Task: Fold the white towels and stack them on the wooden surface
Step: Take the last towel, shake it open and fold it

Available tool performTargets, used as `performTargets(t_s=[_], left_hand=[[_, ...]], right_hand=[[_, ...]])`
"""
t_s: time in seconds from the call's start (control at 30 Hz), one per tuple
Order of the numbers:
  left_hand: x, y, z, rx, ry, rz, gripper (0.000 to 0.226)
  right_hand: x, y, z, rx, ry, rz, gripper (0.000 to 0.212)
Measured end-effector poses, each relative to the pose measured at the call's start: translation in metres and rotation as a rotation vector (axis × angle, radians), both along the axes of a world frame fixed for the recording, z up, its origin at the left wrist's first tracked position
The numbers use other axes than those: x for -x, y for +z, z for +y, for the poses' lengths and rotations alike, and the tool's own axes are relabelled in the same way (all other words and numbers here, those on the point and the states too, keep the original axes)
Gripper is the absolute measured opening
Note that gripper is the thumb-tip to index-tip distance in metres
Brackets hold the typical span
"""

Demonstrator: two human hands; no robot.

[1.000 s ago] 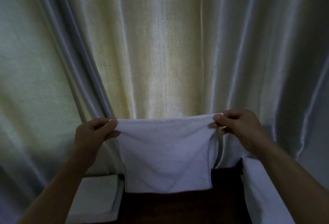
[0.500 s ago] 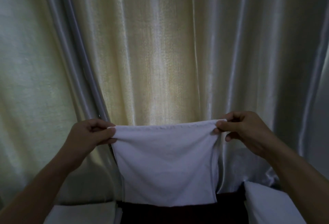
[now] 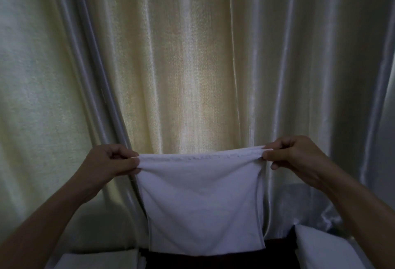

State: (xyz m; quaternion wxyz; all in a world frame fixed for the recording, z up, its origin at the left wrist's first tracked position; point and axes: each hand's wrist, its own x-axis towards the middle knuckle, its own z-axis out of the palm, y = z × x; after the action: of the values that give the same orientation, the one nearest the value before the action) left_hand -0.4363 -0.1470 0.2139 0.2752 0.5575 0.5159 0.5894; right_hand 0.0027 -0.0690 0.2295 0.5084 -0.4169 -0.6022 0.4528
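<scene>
A white towel point(image 3: 201, 202) hangs doubled over in front of me, held up by its top edge. My left hand point(image 3: 111, 162) pinches its top left corner and my right hand point(image 3: 292, 157) pinches its top right corner, pulling the edge taut. The towel's lower edge hangs just above the dark wooden surface point(image 3: 275, 253). A folded white towel point(image 3: 96, 261) lies on that surface at the lower left, mostly cut off by the frame.
A pale, shiny curtain point(image 3: 192, 65) fills the background right behind the towel. White cloth point(image 3: 324, 249) lies at the lower right, beside the dark wood.
Both hands have kept their pinch on the towel. The view has tilted up, so the wooden surface and the folded towel have slid down toward the bottom edge.
</scene>
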Motion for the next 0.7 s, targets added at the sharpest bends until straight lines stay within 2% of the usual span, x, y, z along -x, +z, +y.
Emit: performTargets(t_s=[0.27, 0.47, 0.57, 0.63, 0.7], left_hand=[[0.001, -0.004, 0.001, -0.088, 0.064, -0.033, 0.012], [-0.001, 0.000, 0.004, -0.070, 0.036, -0.018, 0.009], [-0.003, 0.012, 0.003, -0.087, -0.037, 0.001, 0.025], [-0.003, 0.023, 0.004, -0.068, -0.065, 0.053, 0.035], [-0.003, 0.036, 0.006, -0.014, -0.034, 0.208, 0.027]], right_hand=[[0.000, -0.001, -0.007, -0.129, -0.126, -0.006, 0.007], [-0.002, 0.004, -0.004, -0.080, -0.100, -0.011, 0.009], [-0.001, 0.012, 0.000, -0.068, -0.111, -0.004, 0.016], [-0.001, 0.019, 0.002, -0.065, -0.110, -0.025, 0.023], [-0.001, 0.027, 0.005, -0.076, -0.109, -0.114, 0.029]])
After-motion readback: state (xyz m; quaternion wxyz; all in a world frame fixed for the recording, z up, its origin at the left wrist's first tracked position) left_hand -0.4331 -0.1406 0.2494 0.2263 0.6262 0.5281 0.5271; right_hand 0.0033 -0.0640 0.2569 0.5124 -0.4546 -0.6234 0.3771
